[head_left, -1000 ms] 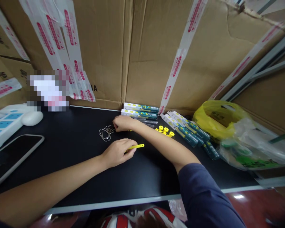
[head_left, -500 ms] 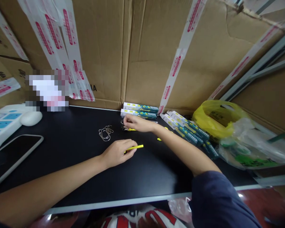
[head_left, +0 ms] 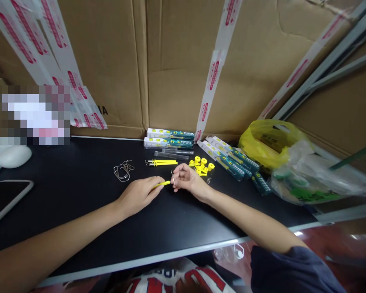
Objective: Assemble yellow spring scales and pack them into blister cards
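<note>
My left hand rests on the black table and pinches a thin yellow stick that points right. My right hand is closed just to the right of the stick's tip and pinches a small metal piece against it. Beyond the hands lie two more yellow sticks, a cluster of small yellow caps and clear tubes. A bundle of bent wire hooks lies to the left.
Green and white flat packets and a second fan of packets lie by the cardboard wall. Yellow and clear plastic bags fill the right. A tablet and a white mouse sit far left.
My right hand drew back from the items near the packets to meet the yellow stick's tip, now pinching a small metal piece. The view shifted right; my left hand kept its hold.
</note>
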`<control>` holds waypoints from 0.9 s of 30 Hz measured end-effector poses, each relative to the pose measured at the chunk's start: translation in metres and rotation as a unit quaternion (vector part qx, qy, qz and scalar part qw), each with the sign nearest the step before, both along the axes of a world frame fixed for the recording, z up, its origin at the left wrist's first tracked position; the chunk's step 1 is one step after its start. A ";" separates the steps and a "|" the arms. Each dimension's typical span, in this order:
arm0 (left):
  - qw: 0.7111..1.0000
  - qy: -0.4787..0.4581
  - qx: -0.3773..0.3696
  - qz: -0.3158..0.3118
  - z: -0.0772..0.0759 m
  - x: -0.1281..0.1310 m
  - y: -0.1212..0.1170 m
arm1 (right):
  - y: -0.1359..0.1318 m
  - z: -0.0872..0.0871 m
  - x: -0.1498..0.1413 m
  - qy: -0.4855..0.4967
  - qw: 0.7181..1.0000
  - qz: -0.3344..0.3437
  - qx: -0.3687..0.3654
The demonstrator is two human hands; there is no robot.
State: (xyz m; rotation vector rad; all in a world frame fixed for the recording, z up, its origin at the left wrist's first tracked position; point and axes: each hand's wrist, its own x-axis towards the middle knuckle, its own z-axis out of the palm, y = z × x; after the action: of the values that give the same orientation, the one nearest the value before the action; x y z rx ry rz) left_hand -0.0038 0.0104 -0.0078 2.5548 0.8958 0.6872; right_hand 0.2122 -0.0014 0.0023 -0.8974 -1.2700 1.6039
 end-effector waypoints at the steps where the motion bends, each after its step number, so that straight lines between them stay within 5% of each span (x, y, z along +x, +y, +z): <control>1: 1.000 0.007 0.004 0.002 0.000 0.000 -0.001 | -0.001 -0.001 -0.002 0.004 1.000 0.000 0.003; 7: 0.999 0.010 0.049 0.018 0.001 0.000 -0.004 | -0.009 -0.002 -0.006 -0.006 0.998 0.053 -0.037; 15: 0.993 0.045 0.104 -0.034 -0.001 -0.002 -0.002 | -0.009 0.008 -0.005 -0.009 0.988 0.115 -0.104; 27: 0.999 0.043 -0.008 0.011 0.002 0.003 -0.010 | -0.010 0.000 -0.004 -0.168 0.979 0.072 0.094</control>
State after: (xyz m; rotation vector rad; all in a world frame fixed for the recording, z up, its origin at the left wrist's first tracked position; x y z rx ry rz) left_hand -0.0012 0.0008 -0.0060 2.5817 0.9545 0.5785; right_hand 0.2086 -0.0113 0.0024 -1.0037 -1.7267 1.4481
